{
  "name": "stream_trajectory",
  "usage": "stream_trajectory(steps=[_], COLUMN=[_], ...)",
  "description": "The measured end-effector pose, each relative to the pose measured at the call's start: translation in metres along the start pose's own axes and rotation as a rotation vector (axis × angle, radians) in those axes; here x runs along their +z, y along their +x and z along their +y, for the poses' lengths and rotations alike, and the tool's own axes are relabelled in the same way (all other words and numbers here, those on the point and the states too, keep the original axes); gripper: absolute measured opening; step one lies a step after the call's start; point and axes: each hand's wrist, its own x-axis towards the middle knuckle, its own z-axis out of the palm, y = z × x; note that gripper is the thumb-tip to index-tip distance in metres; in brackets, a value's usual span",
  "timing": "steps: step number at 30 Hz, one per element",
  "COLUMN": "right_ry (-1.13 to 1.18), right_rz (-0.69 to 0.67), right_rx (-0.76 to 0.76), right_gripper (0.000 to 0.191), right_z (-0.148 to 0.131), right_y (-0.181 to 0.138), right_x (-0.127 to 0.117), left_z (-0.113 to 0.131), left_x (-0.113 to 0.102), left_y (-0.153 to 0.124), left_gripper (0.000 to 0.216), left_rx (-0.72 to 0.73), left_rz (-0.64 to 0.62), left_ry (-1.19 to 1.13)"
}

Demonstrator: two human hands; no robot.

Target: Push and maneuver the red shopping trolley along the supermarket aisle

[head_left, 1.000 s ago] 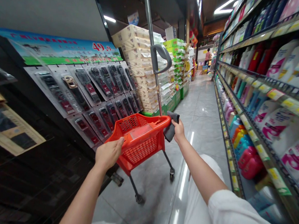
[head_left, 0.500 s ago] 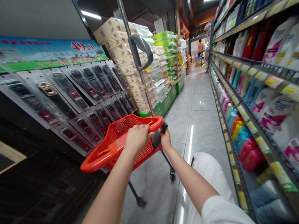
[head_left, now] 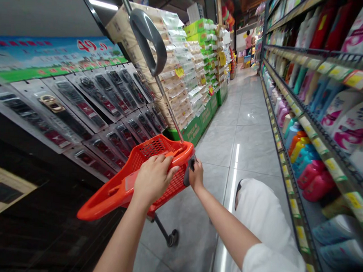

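Where our red shopping cart (head_left: 172, 186) stands: on tiles (head_left: 217, 150), packaged belts (head_left: 68, 121) to its left, bottle shelves (head_left: 333, 166) to its right.
Left hand (head_left: 151, 177): over its near rim, fingers partly bent; firmness we cannot tell.
Right hand (head_left: 196, 176): closed round its dark grey grip (head_left: 187, 175).
Cart steering: seemingly in hand; turning calls for both hands together.

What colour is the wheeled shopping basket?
The wheeled shopping basket is bright orange-red, seen best in the head view.

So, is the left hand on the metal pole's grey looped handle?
No, the left hand lies on the red plastic basket, below that handle.
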Motion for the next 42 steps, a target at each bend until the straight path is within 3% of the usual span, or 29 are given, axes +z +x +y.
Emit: stream_trajectory(steps=[4,9,14,18,22,28,33,38,42], right_ry=[-0.072,0.113,0.118,0.138,0.175,0.255,0.372,0.526,0.635], right_rz=[-0.01,0.059,-0.007,-0.047,-0.065,-0.091,-0.047,0.022,0.064], right_rx=[0.181,0.016,0.167,0.153,0.162,0.391,0.627,0.732,0.713], right_gripper=[0.038,0.03,0.017,0.006,0.008,0.014,0.018,0.023,0.026], right_z=[0.011,-0.002,0.016,0.028,0.039,0.09,0.119,0.11,0.082], right_y=[-0.015,-0.019,-0.02,-0.004,0.008,-0.024,-0.059,-0.06,-0.04], right_x=[0.005,0.01,0.002,0.0,-0.002,-0.006,0.007,0.019,0.021], left_z=[-0.005,-0.006,-0.008,-0.011,-0.011,-0.009,-0.011,-0.011,-0.009], left_x=[0.0,-0.001,-0.002,0.001,0.002,-0.002,-0.002,-0.002,-0.002], left_y=[-0.01,-0.016,-0.019,-0.019,-0.018,-0.021,-0.024,-0.025,-0.023], left_gripper=[0.048,0.048,0.046,0.047,0.048,0.045,0.042,0.041,0.042], left_rx=[0.003,0.009,0.007,0.024,0.035,0.04,0.031,0.028,0.028], left_rz=[0.002,0.011,0.041,0.054,0.062,0.05,0.021,0.024,0.037], left_ry=[-0.013,-0.042,-0.085,-0.096,-0.106,-0.122,-0.136,-0.135,-0.112])
